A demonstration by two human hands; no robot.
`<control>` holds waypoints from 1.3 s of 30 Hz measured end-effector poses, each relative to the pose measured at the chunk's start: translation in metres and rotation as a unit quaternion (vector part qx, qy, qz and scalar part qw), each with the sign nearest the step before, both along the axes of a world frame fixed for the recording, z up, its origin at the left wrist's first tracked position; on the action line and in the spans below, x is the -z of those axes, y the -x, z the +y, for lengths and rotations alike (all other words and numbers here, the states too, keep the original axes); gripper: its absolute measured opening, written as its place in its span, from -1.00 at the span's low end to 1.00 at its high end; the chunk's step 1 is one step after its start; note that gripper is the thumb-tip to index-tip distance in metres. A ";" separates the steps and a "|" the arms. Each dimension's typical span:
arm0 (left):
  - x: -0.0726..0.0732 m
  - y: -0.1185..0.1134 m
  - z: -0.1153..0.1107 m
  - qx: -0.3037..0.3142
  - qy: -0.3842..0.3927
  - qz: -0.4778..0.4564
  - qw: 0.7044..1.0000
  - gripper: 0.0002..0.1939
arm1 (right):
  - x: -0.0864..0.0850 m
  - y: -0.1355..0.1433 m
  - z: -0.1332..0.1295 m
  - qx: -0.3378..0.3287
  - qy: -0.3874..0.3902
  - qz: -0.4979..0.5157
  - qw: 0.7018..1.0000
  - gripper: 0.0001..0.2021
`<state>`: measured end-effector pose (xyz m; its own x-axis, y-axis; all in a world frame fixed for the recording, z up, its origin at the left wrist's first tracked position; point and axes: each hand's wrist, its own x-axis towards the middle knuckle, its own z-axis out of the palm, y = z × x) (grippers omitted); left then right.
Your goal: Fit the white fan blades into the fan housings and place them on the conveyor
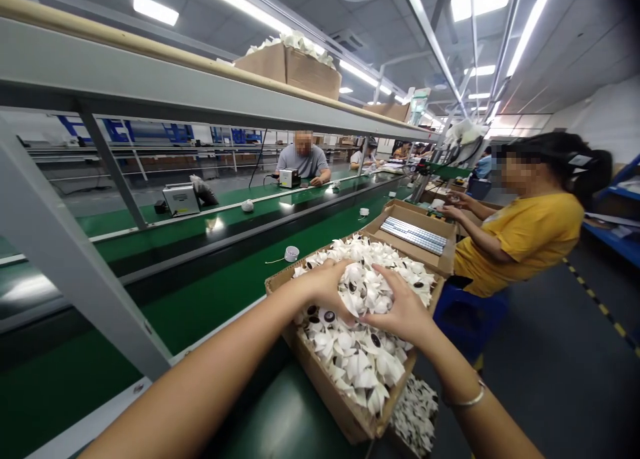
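A cardboard box point(327, 389) in front of me is heaped with small white parts point(350, 359) that have pointed, petal-like flaps, several showing round dark discs. My left hand point(327, 289) curves around one side of a clump of these parts. Facing it, my right hand point(404, 307) cups the other side, thumb and fingers bent. Between my two palms the clump is gathered just over the heap. Some fingertips are hidden among the parts.
Left of the box runs a green conveyor line point(200, 299) carrying a small white round piece point(291, 253). A tray box point(413, 236) with rows of pale pieces adjoins the far side. A co-worker in a yellow shirt point(535, 239) sits at right. A metal post point(75, 246) slants at left.
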<state>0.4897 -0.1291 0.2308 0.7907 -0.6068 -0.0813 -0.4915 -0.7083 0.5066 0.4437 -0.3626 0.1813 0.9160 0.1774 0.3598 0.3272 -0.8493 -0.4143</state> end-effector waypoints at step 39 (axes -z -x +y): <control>-0.002 -0.024 0.028 0.043 0.368 0.058 0.927 0.14 | -0.059 -0.028 0.058 -0.128 -0.185 0.009 0.974 -0.07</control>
